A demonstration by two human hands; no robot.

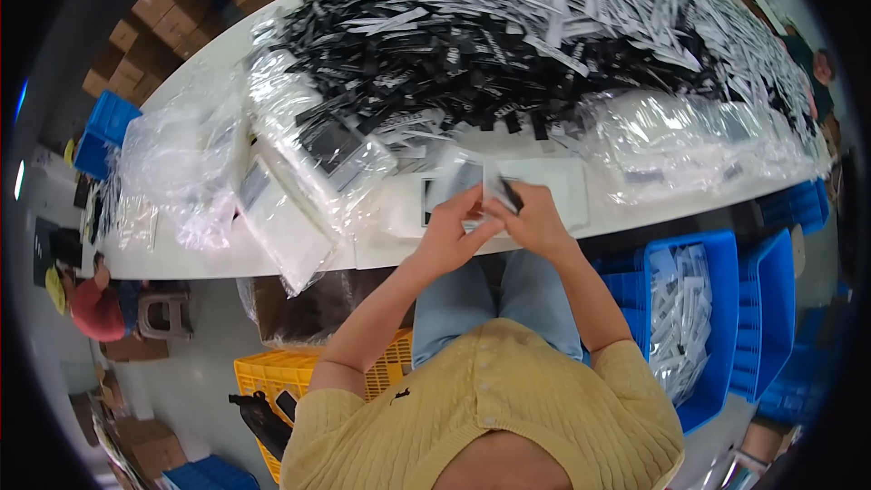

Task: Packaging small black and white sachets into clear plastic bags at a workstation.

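My left hand grips a small clear plastic bag, blurred by motion, above the table's near edge. Close beside it, my right hand pinches a small dark flat packet against the bag. Whether the packet is partly inside the bag, I cannot tell. Beneath both hands lies a flat white sheet or stack, with a dark-edged piece at its left side. Beyond them spreads a large heap of black printed packets, with white printed strips piled over its far side.
Clear plastic bag bundles lie on the white table at left and right. By my right side stands a blue crate of filled packets. A yellow crate is at my left. Another person sits far left.
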